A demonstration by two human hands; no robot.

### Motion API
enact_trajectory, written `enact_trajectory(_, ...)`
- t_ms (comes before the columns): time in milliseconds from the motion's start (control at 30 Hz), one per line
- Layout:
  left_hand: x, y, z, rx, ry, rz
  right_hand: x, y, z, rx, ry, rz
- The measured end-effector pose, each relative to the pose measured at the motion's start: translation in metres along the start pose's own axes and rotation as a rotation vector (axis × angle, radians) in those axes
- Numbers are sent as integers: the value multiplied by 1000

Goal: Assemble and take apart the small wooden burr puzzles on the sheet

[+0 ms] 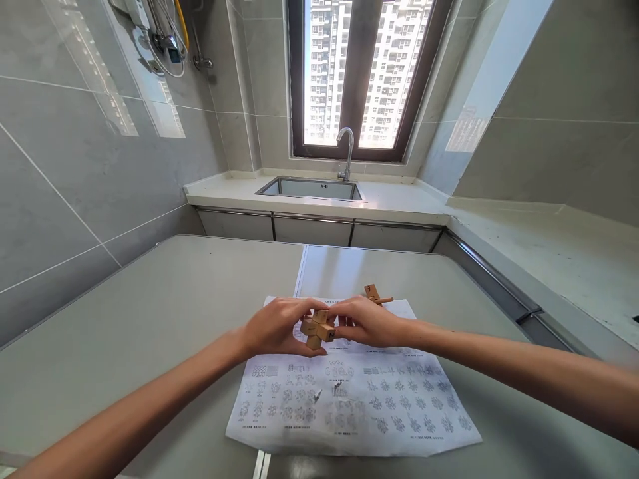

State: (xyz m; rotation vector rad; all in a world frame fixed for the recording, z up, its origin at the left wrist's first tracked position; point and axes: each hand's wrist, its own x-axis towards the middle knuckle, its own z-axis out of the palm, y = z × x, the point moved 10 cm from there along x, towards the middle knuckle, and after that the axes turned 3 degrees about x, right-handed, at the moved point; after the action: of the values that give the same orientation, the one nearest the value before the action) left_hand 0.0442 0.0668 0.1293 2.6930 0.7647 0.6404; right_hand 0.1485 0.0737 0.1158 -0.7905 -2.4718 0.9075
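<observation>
Between my two hands is a wooden block puzzle (317, 328) made of interlocked pieces with dark marks on their ends. My left hand (282, 326) grips it from the left, thumb below and fingers above. The fingers of my right hand (367, 322) are closed on its right side. Both hands are just above a large printed sheet (349, 412) covered with small diagrams. Behind my right hand lie more wooden pieces (372, 293), partly hidden by it.
The sheet lies on a grey-green table (200, 286) with a seam down its middle. Beyond the table's far edge, a pale counter (399, 193) holds a sink (309, 189) and a faucet (348, 150) below a window. The counter continues along the right.
</observation>
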Motion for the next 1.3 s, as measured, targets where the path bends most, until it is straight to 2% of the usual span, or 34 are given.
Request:
enact_trajectory(133, -5, 8, -13, -104, 41, -71, -6, -13, -1, 89, 3, 74)
enact_trajectory(200, -8, 7, -15, -127, 64, -117, -6, -18, 0, 50, 1, 80)
enact_trajectory(367, -22, -3, -15, -125, 124, -218, -6, -19, 2, -192, 48, 112)
enact_trajectory(500, -34, -13, -9, -136, 139, -286, -9, -23, 7, -180, 70, 126)
enact_trajectory(567, -38, -17, -4, -147, 130, -301, -9, -22, 10, -105, 76, 148)
enact_trajectory(667, -39, -19, 5, -177, 97, -298, -8, -8, 18, 134, 79, 241)
enact_trajectory(800, -37, -25, 20, -266, 60, -311, -10, 18, 41, 511, 24, 332)
enact_trajectory(933, -33, -31, 31, -353, 49, -317, -16, 37, 65, 722, -52, 348)
enact_trajectory(1067, -28, -37, 36, -472, 100, -279, -19, 47, 73, 934, 18, 318)
enact_trajectory(1200, -23, -49, 51, -663, 75, -313, -15, 53, 78, 1086, 76, 310)
enact_trajectory(1300, -21, -58, 58, -799, 114, -329, -10, 59, 79, 1154, 113, 284)
